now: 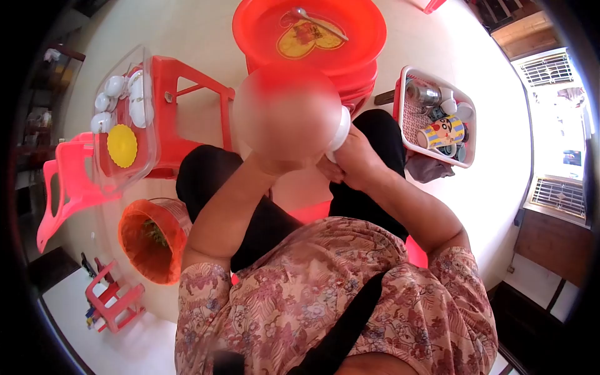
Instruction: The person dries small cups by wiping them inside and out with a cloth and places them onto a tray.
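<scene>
White vessel (340,130) held at middle height above the seated person's lap, between the knees and the red basin. Mostly lost behind a round blur; only its right edge shows, so cup or bowl I cannot say, nor what is in it.

Right hand (361,156) grasping that edge, fingers curled at its lower side. Left hand (278,164) raised to the blur's lower edge, almost wholly covered; cannot tell its grip. So 2 hands up, 1 readable.

Ahead: red basin (367,32), wide and shallow, yellow motif on its floor. In it 1 pale spoon (322,25), lying slantwise. More red plastic layered beneath.

To the person's right: white-rimmed tray (437,157), reddish lining. Holds 1 glass jar (424,94) on its side, white cups (464,111), and 1 striped cup (442,131) with a cartoon face, also lying over. Other small vessels crowd around, partly hidden.

To the left: clear tub (122,179), beside a red stool (172,119). Inside, several white bowls (141,112) set close together and 1 yellow scalloped dish (122,145) nearest the person.

Below the tub: orange-lined bin (134,240), green scraps (153,231) inside.
</scene>
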Demonstrator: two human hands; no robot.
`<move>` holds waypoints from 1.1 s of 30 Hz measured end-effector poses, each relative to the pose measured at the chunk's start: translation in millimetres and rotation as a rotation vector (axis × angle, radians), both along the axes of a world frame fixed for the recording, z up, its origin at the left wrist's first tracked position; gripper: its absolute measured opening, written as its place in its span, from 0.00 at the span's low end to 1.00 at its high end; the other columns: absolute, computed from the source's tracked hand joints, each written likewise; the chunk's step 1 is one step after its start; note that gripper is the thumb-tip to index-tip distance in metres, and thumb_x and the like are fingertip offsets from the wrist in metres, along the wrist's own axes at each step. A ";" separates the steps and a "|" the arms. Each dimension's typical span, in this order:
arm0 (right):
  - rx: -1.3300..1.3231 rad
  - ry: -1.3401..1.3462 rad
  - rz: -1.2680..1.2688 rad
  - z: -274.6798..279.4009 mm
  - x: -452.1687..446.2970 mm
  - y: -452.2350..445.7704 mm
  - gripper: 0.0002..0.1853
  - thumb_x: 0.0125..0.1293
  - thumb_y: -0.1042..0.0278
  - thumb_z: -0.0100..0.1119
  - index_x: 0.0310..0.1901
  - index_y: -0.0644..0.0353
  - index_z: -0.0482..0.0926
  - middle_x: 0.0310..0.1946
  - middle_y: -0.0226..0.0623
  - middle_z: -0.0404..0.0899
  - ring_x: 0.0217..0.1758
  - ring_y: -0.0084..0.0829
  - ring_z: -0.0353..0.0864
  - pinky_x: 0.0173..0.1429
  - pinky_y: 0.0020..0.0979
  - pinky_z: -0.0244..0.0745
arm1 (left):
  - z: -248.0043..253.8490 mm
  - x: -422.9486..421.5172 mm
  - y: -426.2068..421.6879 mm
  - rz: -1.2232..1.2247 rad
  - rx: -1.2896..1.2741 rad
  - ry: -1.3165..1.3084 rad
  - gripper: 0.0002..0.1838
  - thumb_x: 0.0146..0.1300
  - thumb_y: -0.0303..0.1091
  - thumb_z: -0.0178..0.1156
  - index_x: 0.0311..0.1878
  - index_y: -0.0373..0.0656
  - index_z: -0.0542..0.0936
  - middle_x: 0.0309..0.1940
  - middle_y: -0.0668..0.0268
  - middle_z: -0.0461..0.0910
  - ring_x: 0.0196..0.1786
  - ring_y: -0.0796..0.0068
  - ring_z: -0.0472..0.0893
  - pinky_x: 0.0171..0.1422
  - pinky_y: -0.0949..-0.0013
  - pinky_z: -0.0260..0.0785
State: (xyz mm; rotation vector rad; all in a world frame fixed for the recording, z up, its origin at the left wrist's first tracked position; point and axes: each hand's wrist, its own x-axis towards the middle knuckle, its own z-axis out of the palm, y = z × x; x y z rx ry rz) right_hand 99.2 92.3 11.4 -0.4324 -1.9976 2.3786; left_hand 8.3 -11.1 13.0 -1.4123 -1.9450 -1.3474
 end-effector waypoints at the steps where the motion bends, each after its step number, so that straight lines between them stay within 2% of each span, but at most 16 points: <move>1: -0.172 -0.134 0.063 7.4 4.7 4.2 0.14 0.67 0.60 0.49 0.30 0.61 0.73 0.13 0.35 0.69 0.13 0.25 0.65 0.18 0.25 0.60 | -1.9 0.9 -2.1 0.010 -0.001 0.030 0.15 0.65 0.36 0.42 0.36 0.36 0.75 0.26 0.54 0.77 0.26 0.61 0.79 0.30 0.65 0.70; 2: -0.331 -0.281 0.109 14.6 9.3 8.4 0.17 0.69 0.56 0.47 0.28 0.60 0.71 0.11 0.34 0.66 0.09 0.23 0.61 0.14 0.24 0.56 | 0.1 1.8 -2.0 0.010 -0.009 0.016 0.16 0.65 0.37 0.42 0.36 0.36 0.75 0.27 0.55 0.77 0.27 0.62 0.79 0.30 0.65 0.70; 4: -0.448 -0.337 0.258 14.6 17.3 27.9 0.20 0.69 0.51 0.45 0.25 0.58 0.68 0.09 0.33 0.64 0.07 0.24 0.59 0.12 0.25 0.54 | 1.1 1.7 3.2 -0.030 0.045 -0.249 0.19 0.66 0.41 0.42 0.37 0.35 0.75 0.28 0.57 0.78 0.25 0.65 0.78 0.29 0.66 0.70; 5: -0.305 -0.296 0.278 21.2 18.0 35.2 0.21 0.69 0.51 0.47 0.27 0.61 0.72 0.11 0.31 0.66 0.08 0.23 0.60 0.12 0.23 0.53 | 0.9 -2.2 8.1 -0.075 0.091 -0.497 0.21 0.67 0.44 0.41 0.37 0.35 0.76 0.27 0.59 0.78 0.23 0.67 0.77 0.27 0.67 0.69; 8: 0.010 -0.122 0.186 38.4 24.0 44.0 0.17 0.67 0.57 0.53 0.30 0.64 0.76 0.18 0.29 0.70 0.17 0.20 0.68 0.23 0.21 0.63 | 8.2 -13.4 8.1 -0.210 0.262 -1.223 0.24 0.68 0.49 0.40 0.39 0.35 0.75 0.26 0.60 0.77 0.20 0.71 0.73 0.24 0.69 0.66; 10: 0.215 -0.007 0.113 39.4 30.5 48.3 0.12 0.66 0.62 0.56 0.35 0.65 0.77 0.22 0.28 0.73 0.25 0.19 0.73 0.31 0.20 0.68 | 10.9 -12.5 3.3 -0.341 0.346 -1.363 0.26 0.68 0.51 0.39 0.40 0.35 0.75 0.25 0.61 0.76 0.19 0.72 0.71 0.23 0.70 0.64; 13: 0.516 0.202 0.056 36.8 31.2 58.7 0.09 0.63 0.67 0.59 0.37 0.65 0.76 0.26 0.28 0.76 0.33 0.19 0.75 0.39 0.21 0.69 | 11.5 -9.1 2.3 -0.538 0.439 -1.509 0.28 0.68 0.54 0.37 0.41 0.35 0.74 0.23 0.61 0.75 0.18 0.75 0.68 0.21 0.72 0.61; 14: 0.445 0.223 0.019 30.5 32.4 62.4 0.08 0.62 0.68 0.61 0.38 0.64 0.76 0.30 0.30 0.77 0.34 0.21 0.76 0.38 0.22 0.70 | 11.0 -9.0 2.2 -0.592 0.463 -1.552 0.29 0.68 0.55 0.36 0.42 0.35 0.74 0.23 0.61 0.74 0.17 0.75 0.66 0.20 0.73 0.60; 15: 0.483 0.236 0.004 30.2 33.8 64.7 0.10 0.61 0.67 0.62 0.39 0.63 0.77 0.30 0.31 0.78 0.34 0.21 0.76 0.39 0.23 0.70 | 11.2 -9.8 0.9 -0.657 0.476 -1.597 0.30 0.68 0.56 0.36 0.42 0.36 0.74 0.23 0.61 0.74 0.17 0.76 0.65 0.20 0.73 0.59; 20: 0.670 0.352 0.044 30.1 31.1 71.9 0.13 0.59 0.65 0.65 0.42 0.62 0.78 0.30 0.31 0.80 0.34 0.20 0.77 0.39 0.25 0.72 | 12.0 -12.6 2.3 -0.936 0.431 -1.725 0.34 0.68 0.61 0.33 0.44 0.36 0.73 0.21 0.61 0.72 0.14 0.80 0.60 0.17 0.76 0.54; 22: 0.538 0.336 -0.013 29.2 30.7 69.4 0.13 0.59 0.64 0.65 0.41 0.62 0.78 0.31 0.31 0.80 0.34 0.19 0.77 0.38 0.24 0.72 | 11.8 -12.2 4.0 -0.917 0.418 -1.735 0.35 0.68 0.63 0.32 0.45 0.36 0.72 0.20 0.62 0.71 0.13 0.82 0.58 0.15 0.78 0.52; 25: 0.371 0.298 -0.107 41.9 27.5 60.2 0.12 0.58 0.65 0.64 0.39 0.64 0.77 0.28 0.30 0.78 0.32 0.19 0.77 0.36 0.24 0.71 | 9.6 -10.7 3.6 -0.722 0.443 -1.784 0.34 0.68 0.63 0.33 0.45 0.37 0.72 0.21 0.62 0.71 0.12 0.82 0.58 0.15 0.78 0.53; 26: 0.320 0.285 -0.140 50.6 25.0 56.9 0.12 0.58 0.66 0.64 0.38 0.66 0.76 0.27 0.30 0.77 0.31 0.19 0.76 0.35 0.23 0.70 | 9.4 -10.5 3.9 -0.702 0.404 -1.711 0.33 0.68 0.62 0.33 0.45 0.38 0.72 0.22 0.63 0.72 0.13 0.82 0.59 0.16 0.78 0.53; 29: 0.490 0.266 0.036 68.9 14.3 57.2 0.16 0.57 0.61 0.65 0.38 0.66 0.77 0.26 0.29 0.78 0.28 0.16 0.76 0.32 0.23 0.71 | 8.1 -8.1 6.9 -0.627 0.284 -1.492 0.31 0.68 0.60 0.34 0.45 0.39 0.72 0.24 0.65 0.74 0.15 0.82 0.64 0.17 0.78 0.56; 30: 0.708 0.204 0.041 69.0 8.3 52.5 0.16 0.55 0.59 0.65 0.34 0.65 0.75 0.24 0.35 0.78 0.25 0.25 0.78 0.28 0.29 0.71 | 5.2 -6.3 8.4 -0.592 0.244 -1.415 0.29 0.68 0.58 0.34 0.44 0.39 0.72 0.25 0.65 0.75 0.16 0.82 0.65 0.17 0.79 0.56; 33: 1.354 0.220 -0.049 66.7 -12.5 36.9 0.20 0.49 0.52 0.66 0.29 0.63 0.76 0.21 0.44 0.78 0.24 0.40 0.81 0.28 0.38 0.72 | 7.7 2.4 12.0 -0.466 0.190 -1.300 0.25 0.69 0.52 0.35 0.41 0.40 0.73 0.26 0.70 0.75 0.19 0.86 0.68 0.19 0.81 0.55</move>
